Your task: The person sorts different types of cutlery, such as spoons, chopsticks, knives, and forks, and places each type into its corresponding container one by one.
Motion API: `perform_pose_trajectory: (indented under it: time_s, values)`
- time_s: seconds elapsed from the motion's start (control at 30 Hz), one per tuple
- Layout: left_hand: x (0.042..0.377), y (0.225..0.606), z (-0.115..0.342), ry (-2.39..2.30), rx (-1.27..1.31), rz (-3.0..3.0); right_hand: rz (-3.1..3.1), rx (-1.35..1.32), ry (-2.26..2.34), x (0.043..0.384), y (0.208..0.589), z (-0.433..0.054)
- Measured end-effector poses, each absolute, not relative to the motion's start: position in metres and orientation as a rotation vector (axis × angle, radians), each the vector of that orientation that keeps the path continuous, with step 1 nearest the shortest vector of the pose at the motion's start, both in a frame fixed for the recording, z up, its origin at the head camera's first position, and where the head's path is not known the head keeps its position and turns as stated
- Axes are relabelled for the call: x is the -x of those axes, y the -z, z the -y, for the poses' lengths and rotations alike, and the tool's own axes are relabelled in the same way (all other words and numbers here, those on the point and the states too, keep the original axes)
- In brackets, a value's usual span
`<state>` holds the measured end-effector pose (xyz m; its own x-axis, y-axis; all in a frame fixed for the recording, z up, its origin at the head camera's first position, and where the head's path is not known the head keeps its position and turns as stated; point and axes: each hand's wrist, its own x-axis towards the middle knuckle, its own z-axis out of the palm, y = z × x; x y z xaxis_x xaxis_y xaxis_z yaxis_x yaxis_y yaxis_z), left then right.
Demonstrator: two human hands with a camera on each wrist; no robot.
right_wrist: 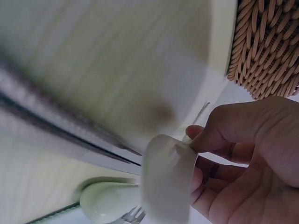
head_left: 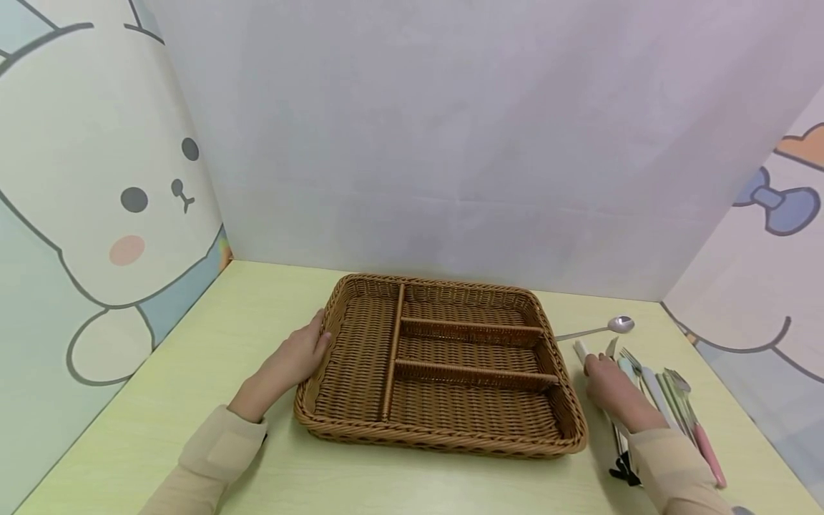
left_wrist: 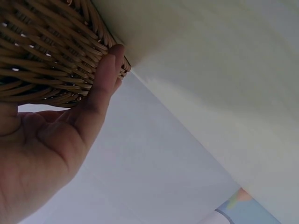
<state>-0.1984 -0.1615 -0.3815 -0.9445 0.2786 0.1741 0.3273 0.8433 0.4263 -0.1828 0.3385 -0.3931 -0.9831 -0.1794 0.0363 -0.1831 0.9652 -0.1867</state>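
Observation:
A brown wicker cutlery tray [head_left: 440,433] with wooden-looking dividers lies before me. At its left side my left hand [head_left: 297,357] grips the wall, thumb over the rim and fingers along the outside; the left wrist view shows these fingers [left_wrist: 100,88] against the weave. Right of the tray, my right hand [head_left: 614,390] pinches a white, round-ended piece of cutlery [right_wrist: 168,182] between thumb and fingers. Its far part is hidden by the hand in the head view. Beside that hand lie a fork [head_left: 632,360] and a pale blue handle [head_left: 656,397].
A long-handled metal spoon [head_left: 621,324] lies behind the right hand. Further right are green-handled cutlery [head_left: 674,400] and a pink handle [head_left: 708,454]. Something black [head_left: 624,471] lies near the right sleeve. A pale wall [head_left: 450,143] closes off the table's back.

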Motion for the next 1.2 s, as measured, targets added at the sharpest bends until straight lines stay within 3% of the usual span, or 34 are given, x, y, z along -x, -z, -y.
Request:
perform_pose_trajectory:
  time_s: [0.77, 1.2]
  values:
    - [0.200, 0.383, 0.162, 0.729, 0.472, 2.942, 2.957, -0.297, -0.135, 0.162, 0.359, -0.307]
    - [0.201, 0.385, 0.162, 0.732, 0.473, 2.939, 2.742, -0.439, 0.031, 0.144, 0.345, -0.272]
